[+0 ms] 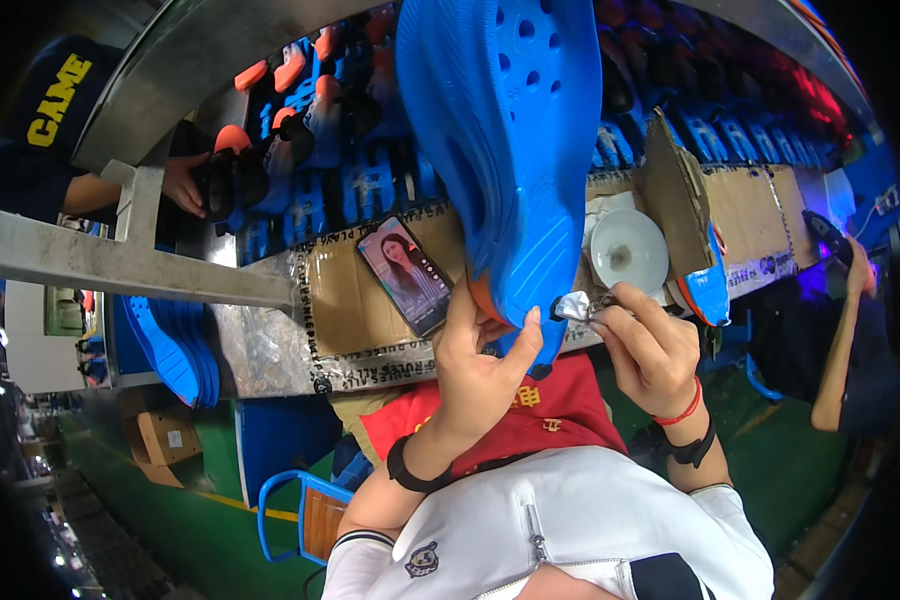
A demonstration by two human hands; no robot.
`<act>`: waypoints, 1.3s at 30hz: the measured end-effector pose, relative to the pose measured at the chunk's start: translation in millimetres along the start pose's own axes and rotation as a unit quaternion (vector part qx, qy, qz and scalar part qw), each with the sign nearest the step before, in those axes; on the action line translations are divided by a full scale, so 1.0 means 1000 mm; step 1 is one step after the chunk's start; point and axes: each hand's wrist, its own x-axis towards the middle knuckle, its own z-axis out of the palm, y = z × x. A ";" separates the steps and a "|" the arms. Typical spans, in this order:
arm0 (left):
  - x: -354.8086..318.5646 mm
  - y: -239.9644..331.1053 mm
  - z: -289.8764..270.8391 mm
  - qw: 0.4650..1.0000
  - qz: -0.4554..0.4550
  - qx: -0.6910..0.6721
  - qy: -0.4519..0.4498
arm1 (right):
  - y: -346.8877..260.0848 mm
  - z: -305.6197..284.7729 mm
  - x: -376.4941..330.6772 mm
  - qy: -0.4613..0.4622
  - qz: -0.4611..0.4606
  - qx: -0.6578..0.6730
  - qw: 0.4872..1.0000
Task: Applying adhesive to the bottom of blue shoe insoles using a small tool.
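Observation:
My left hand (480, 365) is closed around a blue and orange clog (544, 347), of which only small parts show, with black buttons on it. Most of that clog lies behind a large blue clog (540, 130) that hangs close in front of the view. With its fingertips together, my right hand (642, 345) pinches a small dark item I cannot make out. A crumpled white wad (573, 306) sits at its tip, next to the held clog's edge. Left of my hands a phone (407, 275) lies on the table, its screen lit.
A white bowl (630, 252) stands behind my right hand, beside an upright cardboard flap (673, 200). Rows of blue and orange clogs (320, 120) fill the far side. Metal frame bars (170, 255) cross the left. Co-workers' hands (182, 184) show at both sides.

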 end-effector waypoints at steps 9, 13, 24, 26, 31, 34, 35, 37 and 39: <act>-0.004 0.001 0.000 1.000 -0.007 0.016 -0.012 | 0.004 -0.003 -0.007 0.018 0.023 -0.003 1.000; -0.004 0.001 0.003 1.000 -0.013 0.007 -0.003 | 0.004 -0.005 -0.007 0.024 0.029 -0.004 0.999; 0.002 0.005 0.002 1.000 -0.009 0.008 0.005 | 0.001 -0.001 0.000 0.037 0.042 0.030 0.998; 0.004 0.014 -0.002 0.999 -0.006 0.051 -0.012 | -0.001 -0.008 0.002 0.065 0.057 0.015 0.996; 0.021 0.050 -0.016 0.997 0.054 -0.049 -0.030 | 0.008 -0.019 -0.007 0.156 0.088 0.022 0.984; 0.053 0.095 -0.023 0.991 0.087 -0.082 -0.060 | 0.007 -0.022 -0.010 0.163 0.110 0.029 0.980; 0.069 0.108 -0.024 0.986 0.111 -0.095 -0.079 | 0.007 -0.022 -0.012 0.155 0.117 0.035 0.980; 0.094 0.146 -0.015 0.989 0.032 -0.110 -0.095 | 0.006 -0.023 -0.015 0.170 0.113 0.031 0.978; 0.136 0.156 -0.018 0.984 0.042 -0.124 -0.118 | 0.003 -0.023 -0.016 0.169 0.122 0.052 0.977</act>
